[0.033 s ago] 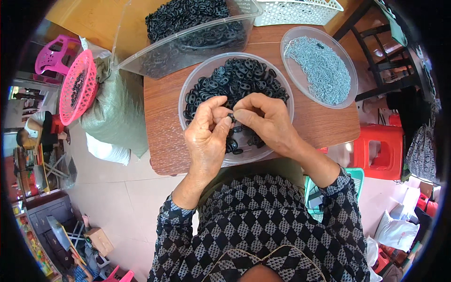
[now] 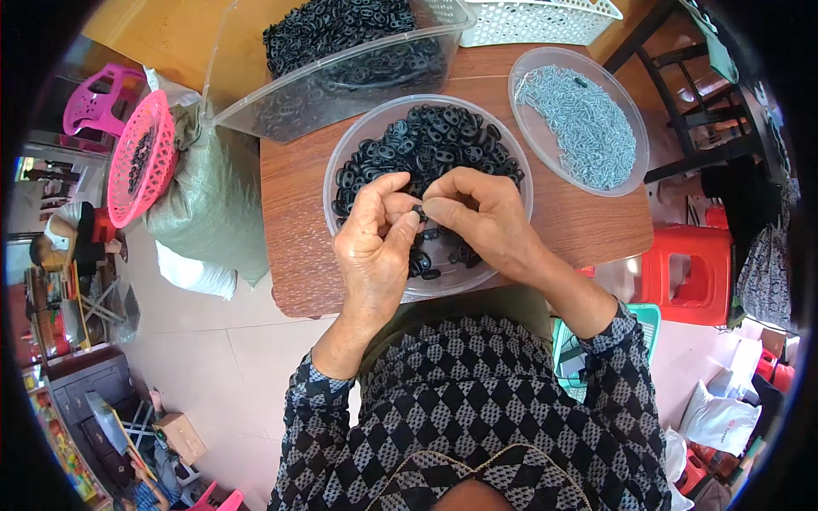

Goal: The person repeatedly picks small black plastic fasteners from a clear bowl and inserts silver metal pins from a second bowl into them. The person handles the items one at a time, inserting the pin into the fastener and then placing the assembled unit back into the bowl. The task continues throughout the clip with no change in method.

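Head view: a small black piece (image 2: 419,213) is pinched at frame centre between the left hand (image 2: 375,247) and right hand (image 2: 477,217), brought together over the round clear bowl (image 2: 341,230) of black pieces on the brown surface (image 2: 294,247). A loosened pinch is judged likely to drop the piece among identical ones.

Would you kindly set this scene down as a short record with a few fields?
Left hand: left hand pinches a small black piece at the fingertips.
Right hand: right hand grips the same piece from the other side.
Below hands: round clear bowl of black ring-like parts.
Upper right: clear dish of small silvery metal parts.
Behind: clear rectangular tub of more black parts.
Surface: wooden table.
Left: pink basket on a green sack.
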The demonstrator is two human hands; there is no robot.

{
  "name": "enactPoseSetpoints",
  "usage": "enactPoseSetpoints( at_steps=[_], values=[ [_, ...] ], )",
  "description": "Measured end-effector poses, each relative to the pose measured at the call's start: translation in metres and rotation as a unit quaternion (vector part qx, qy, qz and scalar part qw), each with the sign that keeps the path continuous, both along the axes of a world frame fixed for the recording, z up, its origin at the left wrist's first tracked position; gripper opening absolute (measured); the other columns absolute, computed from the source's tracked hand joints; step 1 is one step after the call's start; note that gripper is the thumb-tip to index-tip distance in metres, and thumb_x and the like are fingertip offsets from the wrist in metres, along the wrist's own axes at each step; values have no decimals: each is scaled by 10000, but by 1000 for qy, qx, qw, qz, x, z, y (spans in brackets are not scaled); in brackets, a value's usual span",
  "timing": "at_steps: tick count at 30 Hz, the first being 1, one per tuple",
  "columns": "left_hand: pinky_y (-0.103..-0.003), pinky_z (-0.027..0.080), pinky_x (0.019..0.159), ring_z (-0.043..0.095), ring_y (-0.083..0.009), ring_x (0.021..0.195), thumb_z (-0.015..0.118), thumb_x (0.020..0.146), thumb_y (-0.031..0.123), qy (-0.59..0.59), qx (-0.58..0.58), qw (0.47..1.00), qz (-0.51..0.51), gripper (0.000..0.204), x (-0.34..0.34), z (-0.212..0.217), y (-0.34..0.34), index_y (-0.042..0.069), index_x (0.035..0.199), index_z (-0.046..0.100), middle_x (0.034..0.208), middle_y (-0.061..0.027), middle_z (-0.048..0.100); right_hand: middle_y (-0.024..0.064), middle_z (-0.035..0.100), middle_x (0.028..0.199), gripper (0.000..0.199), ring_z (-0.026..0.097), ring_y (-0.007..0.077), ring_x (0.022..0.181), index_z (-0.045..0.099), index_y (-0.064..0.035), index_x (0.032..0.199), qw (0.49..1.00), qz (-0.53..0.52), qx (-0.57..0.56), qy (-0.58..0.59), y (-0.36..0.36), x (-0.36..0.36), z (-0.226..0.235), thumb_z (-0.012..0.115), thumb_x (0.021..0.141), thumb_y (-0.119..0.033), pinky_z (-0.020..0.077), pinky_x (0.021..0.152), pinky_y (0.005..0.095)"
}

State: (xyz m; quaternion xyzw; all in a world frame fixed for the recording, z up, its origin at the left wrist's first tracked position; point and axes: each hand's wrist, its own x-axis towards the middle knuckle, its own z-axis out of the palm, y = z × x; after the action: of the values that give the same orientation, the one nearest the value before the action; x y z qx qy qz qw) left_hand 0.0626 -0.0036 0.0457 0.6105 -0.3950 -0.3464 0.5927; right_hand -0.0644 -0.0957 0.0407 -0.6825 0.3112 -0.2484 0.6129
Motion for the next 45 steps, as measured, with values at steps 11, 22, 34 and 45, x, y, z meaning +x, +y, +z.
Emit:
enactPoseSetpoints(
  at_steps=[11, 22, 34, 45],
  values=[
    [-221, 501, 693, 579, -93, 752, 602, 790, -96, 25, 1, 1000, -17, 394, 3, 0, -5, -37, 1167, 503, 864, -54, 595, 10, 575, 638, 146, 500, 55, 609, 614, 18, 714, 995, 45, 86, -34, -13, 2, 2, 618, 782, -111, 404, 534, 218],
    [-188, 448, 605, 517, -67, 669, 618, 810, -31, -41, 17, 998, 52, 170, 26, 10, 6, -43, 979, 628, 779, -19, 572, 95, 597, 616, 97, 567, 196, 587, 622, -6, 688, 992, 7, -127, -7, -18, 5, 3, 605, 743, -84, 439, 552, 305],
    [-178, 488, 588, 523, -40, 640, 607, 833, -1, 57, 23, 996, 64, 112, 22, 2, 12, -31, 939, 627, 787, -11, 594, 80, 527, 717, 111, 496, 262, 722, 640, -56, 747, 881, 101, -450, 106, -12, -7, -20, 646, 642, -21, 424, 643, 366],
    [-207, 462, 541, 544, -96, 598, 610, 804, -42, 81, 33, 994, 70, 122, 13, -3, 12, -44, 925, 625, 759, -47, 590, 103, 534, 712, 83, 499, 249, 752, 593, -16, 676, 797, 181, -551, 167, -6, 2, -21, 605, 614, -69, 395, 671, 350]
  ],
)
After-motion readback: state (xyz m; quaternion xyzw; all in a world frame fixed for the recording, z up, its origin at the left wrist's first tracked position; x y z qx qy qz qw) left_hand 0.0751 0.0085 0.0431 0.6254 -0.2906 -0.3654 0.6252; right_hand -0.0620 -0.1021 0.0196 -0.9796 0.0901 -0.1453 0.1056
